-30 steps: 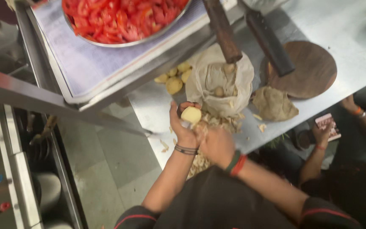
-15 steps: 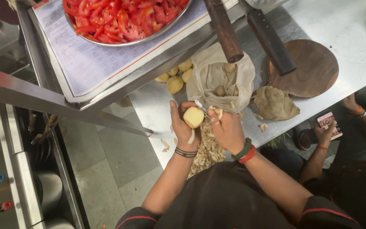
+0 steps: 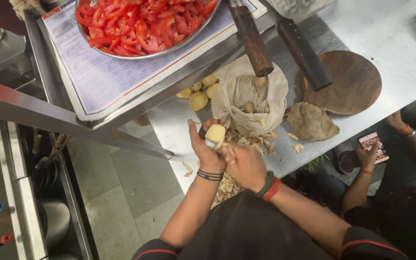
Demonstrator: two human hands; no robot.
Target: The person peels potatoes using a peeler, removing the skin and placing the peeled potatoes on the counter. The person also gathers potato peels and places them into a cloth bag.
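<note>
A half-peeled potato (image 3: pixel 215 133) is gripped in the left hand (image 3: pixel 207 150), held just above the near edge of the steel bench (image 3: pixel 410 53). The right hand (image 3: pixel 243 163) is closed beside it, fingers pressed against the potato; whether a peeler or blade is held cannot be told.

A slip is judged likely if the wet potato turns in the grip, and the left thumb lies close to the working edge. Peelings (image 3: pixel 253 140) are heaped at the bench edge and could be knocked to the floor (image 3: pixel 131 192). The tomato bowl (image 3: pixel 145 24) is perched on a raised shelf and could be jolted.

A pale cloth sack (image 3: pixel 249 91) of potatoes is slumped open behind the hands, with peeled potatoes (image 3: pixel 198 94) to its left. A smaller brown bag (image 3: pixel 316 123) lies crumpled to the right. Under the bowl a white printed sheet (image 3: pixel 97 72) with a red border is spread flat. A phone (image 3: pixel 373 146) is held by another person's hand at the right.
</note>
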